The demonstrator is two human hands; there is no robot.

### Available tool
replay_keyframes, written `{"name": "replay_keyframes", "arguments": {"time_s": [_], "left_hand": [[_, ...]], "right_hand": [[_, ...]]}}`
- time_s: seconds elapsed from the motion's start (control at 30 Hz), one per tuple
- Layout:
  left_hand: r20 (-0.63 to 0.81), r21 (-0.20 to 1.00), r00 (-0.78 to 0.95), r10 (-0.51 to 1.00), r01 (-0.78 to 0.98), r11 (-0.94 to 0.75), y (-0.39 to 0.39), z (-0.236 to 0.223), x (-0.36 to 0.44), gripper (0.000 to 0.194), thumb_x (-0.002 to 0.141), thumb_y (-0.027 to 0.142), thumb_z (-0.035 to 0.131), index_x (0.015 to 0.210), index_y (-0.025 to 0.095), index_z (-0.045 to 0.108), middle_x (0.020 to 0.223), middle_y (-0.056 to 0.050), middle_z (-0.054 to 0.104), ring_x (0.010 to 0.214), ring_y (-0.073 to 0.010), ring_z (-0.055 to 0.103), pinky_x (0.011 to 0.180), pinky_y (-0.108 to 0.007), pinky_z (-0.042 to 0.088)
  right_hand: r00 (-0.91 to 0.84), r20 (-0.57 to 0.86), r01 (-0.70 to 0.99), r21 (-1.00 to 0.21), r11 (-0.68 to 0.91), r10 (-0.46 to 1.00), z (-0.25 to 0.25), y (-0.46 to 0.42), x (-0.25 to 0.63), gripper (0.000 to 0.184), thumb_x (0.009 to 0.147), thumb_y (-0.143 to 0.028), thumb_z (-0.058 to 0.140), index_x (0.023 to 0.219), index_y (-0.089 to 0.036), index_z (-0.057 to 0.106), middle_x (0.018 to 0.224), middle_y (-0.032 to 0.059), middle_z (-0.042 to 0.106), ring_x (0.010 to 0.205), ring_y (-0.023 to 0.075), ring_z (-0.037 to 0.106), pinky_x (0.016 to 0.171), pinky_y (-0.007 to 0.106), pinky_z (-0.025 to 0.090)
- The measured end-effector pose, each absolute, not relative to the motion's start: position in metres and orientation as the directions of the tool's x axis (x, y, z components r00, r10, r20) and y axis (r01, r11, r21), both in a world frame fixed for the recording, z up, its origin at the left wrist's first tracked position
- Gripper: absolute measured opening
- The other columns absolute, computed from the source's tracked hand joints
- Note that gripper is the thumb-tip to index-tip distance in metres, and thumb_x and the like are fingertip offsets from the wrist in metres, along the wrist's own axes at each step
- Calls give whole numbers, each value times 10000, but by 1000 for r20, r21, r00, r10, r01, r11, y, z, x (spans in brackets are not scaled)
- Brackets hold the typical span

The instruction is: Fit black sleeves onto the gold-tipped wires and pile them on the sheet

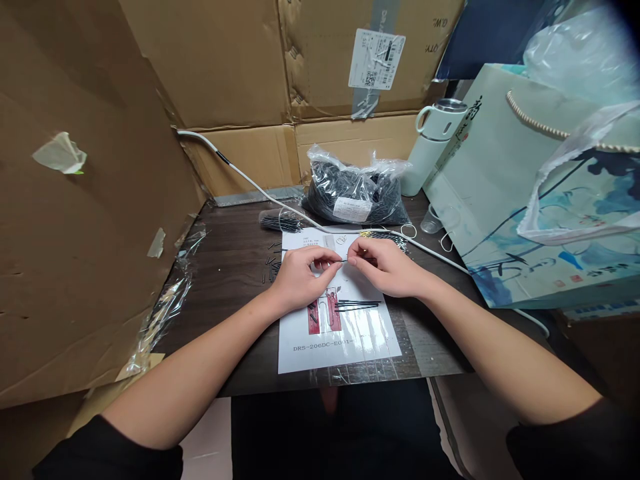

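Observation:
My left hand [300,277] and my right hand [387,267] meet over a white printed sheet [340,340] on the dark table [235,280]. Both pinch a thin dark wire piece [344,260] between thumb and fingers, one hand at each end. On the sheet just below my right hand lie several thin black wire pieces [357,305] side by side. More short black pieces [273,267] are scattered on the table left of my left hand. The sheet carries a small red picture [325,313] and a printed code.
A clear bag of black parts [355,193] lies at the table's back, with a smaller bundle [275,220] beside it. A white cable [240,173] crosses the table. A white mug-flask [433,143] and a large gift bag [530,200] stand right. Cardboard boxes [85,220] wall the left and back.

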State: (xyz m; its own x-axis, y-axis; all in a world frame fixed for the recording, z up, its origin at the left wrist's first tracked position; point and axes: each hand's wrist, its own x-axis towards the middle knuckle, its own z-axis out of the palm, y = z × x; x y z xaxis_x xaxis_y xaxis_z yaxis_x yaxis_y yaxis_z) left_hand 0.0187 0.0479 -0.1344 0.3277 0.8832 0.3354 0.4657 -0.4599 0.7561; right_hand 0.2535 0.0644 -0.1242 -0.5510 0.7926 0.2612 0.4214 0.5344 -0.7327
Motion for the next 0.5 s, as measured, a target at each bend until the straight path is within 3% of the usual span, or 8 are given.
{"name": "replay_keyframes", "arguments": {"time_s": [0.37,0.5], "left_hand": [[329,758,338,882,463,-460,49,-134,19,114,922,249,748,983,192,826,922,-24,816,794,-146,703,782,-292,538],[349,720,351,869,493,-489,50,-131,17,200,877,253,784,1062,176,795,975,-34,799,802,-144,682,786,-293,541]], "right_hand": [[-557,268,420,-726,545,786,-125,64,254,101,1003,-217,594,913,-186,629,808,1,656,729,157,559,707,302,398],[-561,280,463,-674,575,779,-122,67,258,72,978,-198,616,918,-186,653,804,6,642,728,165,556,704,311,404]]}}
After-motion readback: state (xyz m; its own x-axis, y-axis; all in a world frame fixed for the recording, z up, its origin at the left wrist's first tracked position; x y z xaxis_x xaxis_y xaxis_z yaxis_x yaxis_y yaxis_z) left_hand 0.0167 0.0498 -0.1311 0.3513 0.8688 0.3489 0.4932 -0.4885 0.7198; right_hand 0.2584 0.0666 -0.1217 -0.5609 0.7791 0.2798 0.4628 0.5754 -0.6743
